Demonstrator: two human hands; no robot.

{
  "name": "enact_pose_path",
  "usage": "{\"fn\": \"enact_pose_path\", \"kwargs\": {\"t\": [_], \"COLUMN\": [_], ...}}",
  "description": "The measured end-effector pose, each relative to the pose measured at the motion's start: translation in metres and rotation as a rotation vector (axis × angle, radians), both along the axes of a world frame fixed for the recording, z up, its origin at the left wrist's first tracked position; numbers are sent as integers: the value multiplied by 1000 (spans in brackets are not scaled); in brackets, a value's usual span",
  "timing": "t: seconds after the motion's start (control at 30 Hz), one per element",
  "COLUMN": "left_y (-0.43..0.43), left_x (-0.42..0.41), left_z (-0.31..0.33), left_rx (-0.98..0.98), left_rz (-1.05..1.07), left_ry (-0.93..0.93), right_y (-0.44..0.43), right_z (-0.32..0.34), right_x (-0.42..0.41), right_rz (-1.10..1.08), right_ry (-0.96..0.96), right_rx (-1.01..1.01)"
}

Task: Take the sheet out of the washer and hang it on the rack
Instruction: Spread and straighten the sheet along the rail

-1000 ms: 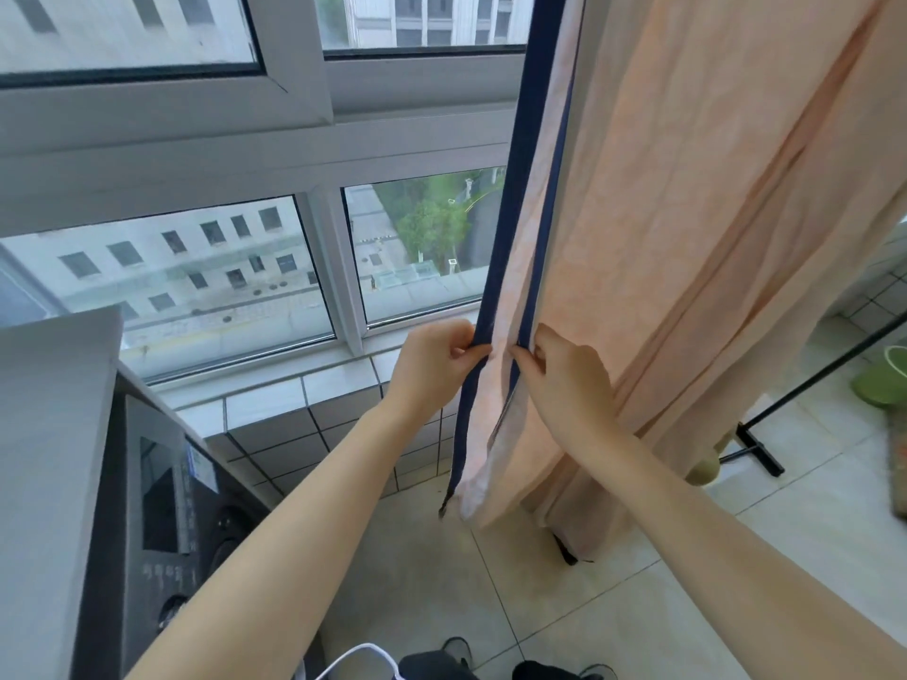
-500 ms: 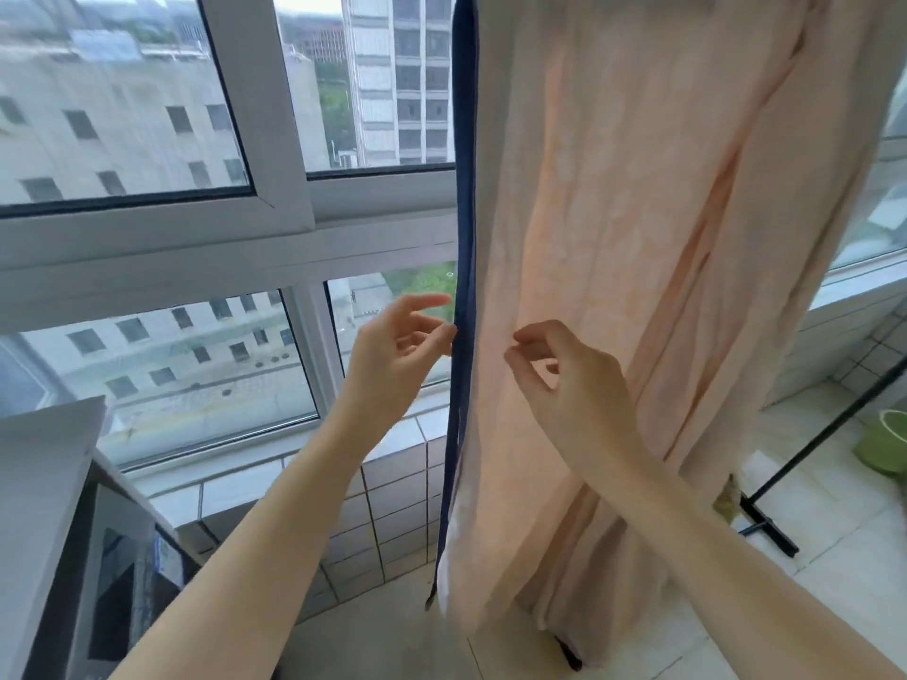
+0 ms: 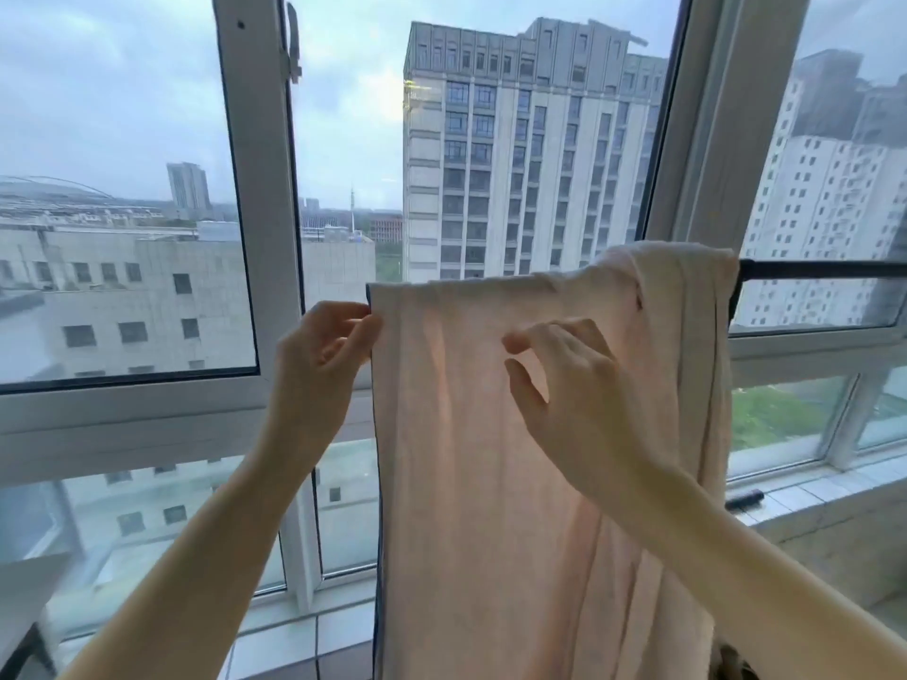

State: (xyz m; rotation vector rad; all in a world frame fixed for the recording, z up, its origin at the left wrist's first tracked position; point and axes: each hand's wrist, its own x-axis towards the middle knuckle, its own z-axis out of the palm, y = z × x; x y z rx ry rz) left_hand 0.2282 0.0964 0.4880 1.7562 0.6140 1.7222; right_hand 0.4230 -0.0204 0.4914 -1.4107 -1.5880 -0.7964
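Note:
A pale peach sheet (image 3: 466, 483) with a dark blue left hem hangs over the black rack bar (image 3: 810, 269), which sticks out to the right of it. The sheet's right part is bunched in folds over the bar. My left hand (image 3: 319, 355) is at the sheet's top left corner, just under the bar, with thumb and fingers pinched on the hem. In front of the cloth, near its top middle, my right hand (image 3: 574, 400) has its fingers spread and only the fingertips touch the fabric.
Large windows with white frames (image 3: 260, 188) stand right behind the rack. A tiled sill (image 3: 810, 493) runs below them, with a small dark object (image 3: 743, 498) on it at the right. A grey appliance top (image 3: 24, 591) shows at the lower left.
Both hands climbed from low on the hanging sheet's left hem to its top at the bar. They let go on the way; the left hand now pinches the top corner.

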Motion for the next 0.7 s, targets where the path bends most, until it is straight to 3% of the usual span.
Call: {"fn": "enact_pose_path", "kwargs": {"t": [0.13,0.3,0.5,0.7], "left_y": [-12,-27,-45,-50], "left_x": [10,22,49,69], "left_z": [9,12,24,40], "left_rx": [-20,-21,88,236], "left_rz": [128,358,601,854], "left_ry": [-50,-51,23,273], "right_y": [11,24,30,20], "right_z": [51,80,84,82], "right_x": [24,51,84,121], "right_rz": [-130,-163,-25,4], "right_ry": [-234,-359,-258,-272], "right_rx": [-27,-273,-224,-168]}}
